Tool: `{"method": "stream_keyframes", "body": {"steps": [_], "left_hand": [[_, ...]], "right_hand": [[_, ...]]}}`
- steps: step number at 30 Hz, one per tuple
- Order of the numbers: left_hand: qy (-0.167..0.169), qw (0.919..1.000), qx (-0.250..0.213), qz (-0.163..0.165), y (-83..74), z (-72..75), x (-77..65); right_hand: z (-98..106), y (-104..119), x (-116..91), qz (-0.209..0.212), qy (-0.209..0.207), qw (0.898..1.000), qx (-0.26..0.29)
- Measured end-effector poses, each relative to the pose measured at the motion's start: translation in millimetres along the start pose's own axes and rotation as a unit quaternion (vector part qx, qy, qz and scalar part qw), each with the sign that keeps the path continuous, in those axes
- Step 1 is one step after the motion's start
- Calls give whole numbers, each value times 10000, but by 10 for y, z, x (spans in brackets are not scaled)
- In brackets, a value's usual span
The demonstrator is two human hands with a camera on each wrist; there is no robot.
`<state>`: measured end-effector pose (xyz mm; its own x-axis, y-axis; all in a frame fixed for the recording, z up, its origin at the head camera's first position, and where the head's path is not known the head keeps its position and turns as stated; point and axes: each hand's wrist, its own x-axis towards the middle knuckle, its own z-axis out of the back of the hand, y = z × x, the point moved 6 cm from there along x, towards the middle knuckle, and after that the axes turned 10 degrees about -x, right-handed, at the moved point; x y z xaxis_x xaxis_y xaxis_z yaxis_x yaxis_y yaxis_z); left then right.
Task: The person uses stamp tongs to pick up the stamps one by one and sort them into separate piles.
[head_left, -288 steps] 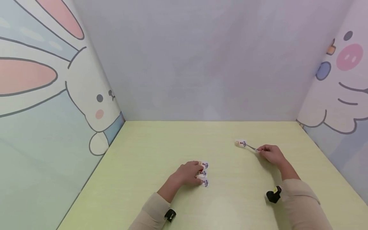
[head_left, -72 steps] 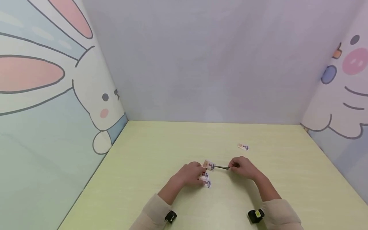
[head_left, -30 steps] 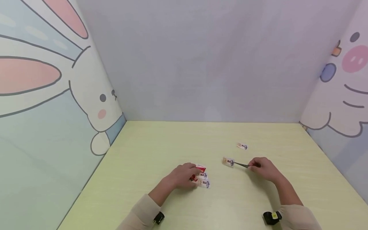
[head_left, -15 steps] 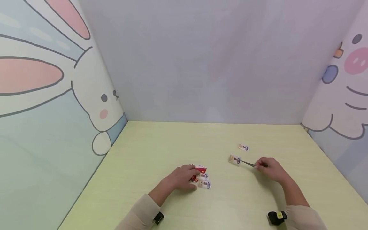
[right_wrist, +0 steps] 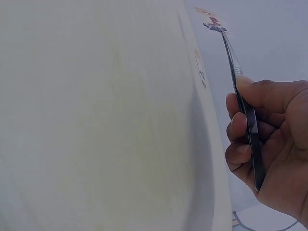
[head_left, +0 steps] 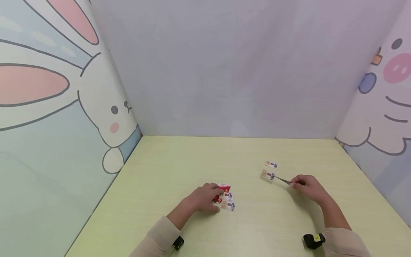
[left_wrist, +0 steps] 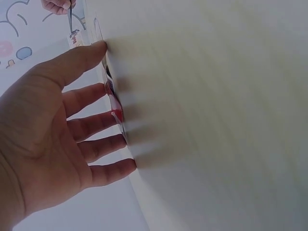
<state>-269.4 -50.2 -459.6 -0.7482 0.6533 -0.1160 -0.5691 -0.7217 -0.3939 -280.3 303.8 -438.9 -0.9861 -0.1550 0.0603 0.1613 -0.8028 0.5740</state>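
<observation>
My right hand (head_left: 309,187) pinches a pair of tweezers (right_wrist: 249,115) between thumb and fingers. In the tweezers' tips hangs a small printed paper piece (head_left: 268,175), white with a cream end, raised off the table in the right wrist view. A similar piece (head_left: 271,164) lies flat just behind it. My left hand (head_left: 203,199) rests its spread fingertips on the table at a small group of pieces. Two white printed pieces, the nearer one (head_left: 229,205) uncovered, and red packaging-like pieces (head_left: 224,188) show beside its fingers; the hand covers part of the red ones.
The pale yellow table (head_left: 179,160) meets a plain grey-lilac back wall (head_left: 237,71). A rabbit-printed panel (head_left: 90,117) borders the left side, a pig-printed panel (head_left: 382,117) the right. Small black devices (head_left: 314,241) sit at both wrists.
From beside the left hand, the right hand has carried the printed piece in the tweezers rightward and back, close to the lying piece. The left hand has shifted slightly left, uncovering red pieces.
</observation>
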Motion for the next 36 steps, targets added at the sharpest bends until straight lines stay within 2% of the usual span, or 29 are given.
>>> {"method": "stream_keyframes", "body": {"steps": [6,15,23,36], "left_hand": [[-34,10000,8,28,-28,8,8],[1,9997,67,241,-45,-13,37],[-31,9999,83,146,-70,-26,39],[47,9996,221,188,-83,-50,44]], "right_hand": [[34,-78,-4,-85,-29,10000,22],[87,-219,-8,-270,9,9995,153],[136,-348,-16,-483,56,9987,117],[173,-458,33,-846,171,9958,315]]}}
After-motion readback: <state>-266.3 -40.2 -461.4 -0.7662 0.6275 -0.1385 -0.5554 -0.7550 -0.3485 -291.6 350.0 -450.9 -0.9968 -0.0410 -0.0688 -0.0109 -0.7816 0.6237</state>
